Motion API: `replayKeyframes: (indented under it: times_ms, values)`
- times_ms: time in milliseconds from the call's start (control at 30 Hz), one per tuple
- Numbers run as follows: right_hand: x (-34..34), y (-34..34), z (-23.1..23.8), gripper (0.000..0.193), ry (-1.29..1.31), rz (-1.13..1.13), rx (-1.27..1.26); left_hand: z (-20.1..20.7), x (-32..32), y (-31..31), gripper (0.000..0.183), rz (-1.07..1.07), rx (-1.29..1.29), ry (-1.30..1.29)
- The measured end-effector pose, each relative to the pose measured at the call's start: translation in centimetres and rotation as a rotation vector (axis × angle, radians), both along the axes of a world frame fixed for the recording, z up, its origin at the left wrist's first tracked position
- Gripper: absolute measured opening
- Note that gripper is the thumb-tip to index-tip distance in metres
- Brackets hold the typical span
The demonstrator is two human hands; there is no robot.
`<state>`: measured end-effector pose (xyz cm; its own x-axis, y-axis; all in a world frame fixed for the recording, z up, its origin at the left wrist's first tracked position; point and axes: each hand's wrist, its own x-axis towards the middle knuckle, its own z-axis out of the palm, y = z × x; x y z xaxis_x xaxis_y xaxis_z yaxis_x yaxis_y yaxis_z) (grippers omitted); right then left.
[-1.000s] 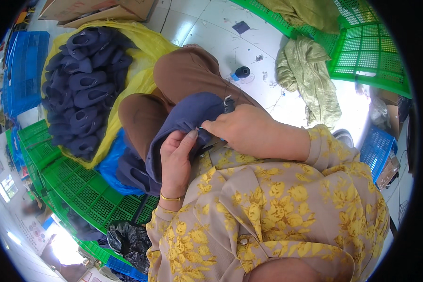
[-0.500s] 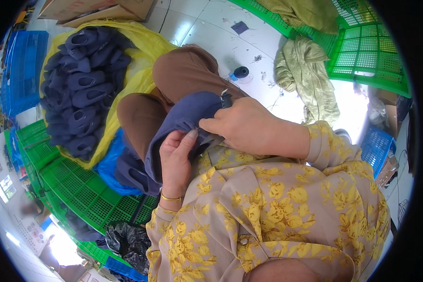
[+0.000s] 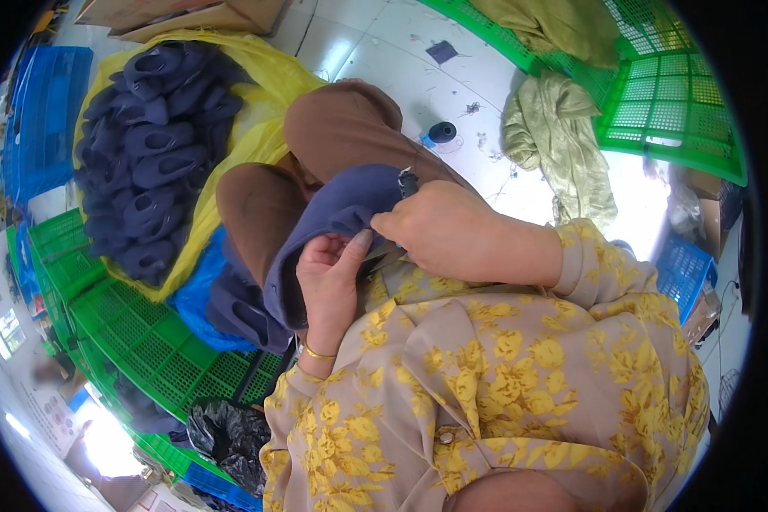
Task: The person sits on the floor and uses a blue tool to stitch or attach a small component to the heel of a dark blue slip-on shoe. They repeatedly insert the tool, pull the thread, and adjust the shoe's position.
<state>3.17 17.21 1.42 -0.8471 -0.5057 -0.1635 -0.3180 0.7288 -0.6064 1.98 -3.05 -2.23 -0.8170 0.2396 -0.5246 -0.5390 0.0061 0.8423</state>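
Note:
A navy blue shoe (image 3: pixel 337 196) of soft, felt-like material rests across my lap against my brown trousers. With thumb and fingers my left hand (image 3: pixel 328 277) pinches the shoe's opening edge. My right hand (image 3: pixel 448 230) is closed around a dark handle (image 3: pixel 408 182) whose top end looks wrapped and frayed. The fist meets the shoe's edge right beside my left thumb. The tool's working end is hidden by the hand and the fabric, so I cannot tell its kind. More navy shoes (image 3: pixel 240 309) lie by my left knee.
On the left, a yellow sack (image 3: pixel 268 72) holds a heap of navy shoes (image 3: pixel 157 145). Green crates (image 3: pixel 145 341) stand below it, near a black plastic bag (image 3: pixel 230 439). A dark thread spool (image 3: pixel 442 132) lies on the floor ahead. Another green crate (image 3: pixel 670 102) is at far right.
My left hand has shifted slightly right along the shoe's edge, closer to my right fist. My right hand has rotated a little, and the grips stay the same.

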Motion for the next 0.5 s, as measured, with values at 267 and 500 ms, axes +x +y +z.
replayKeyframes:
  times_ms: [267, 500]
  values:
    - [0.4, -1.6, -0.3, 0.013, 0.031, -0.082, 0.006, 0.3, -0.2, 0.0, 0.01, -0.051, -0.04, 0.011]
    - [-1.3, 1.6, -1.2, 0.04, -0.196, -0.211, -0.225, 1.3, -1.0, -0.5, 0.01, -0.064, 0.057, -0.139]
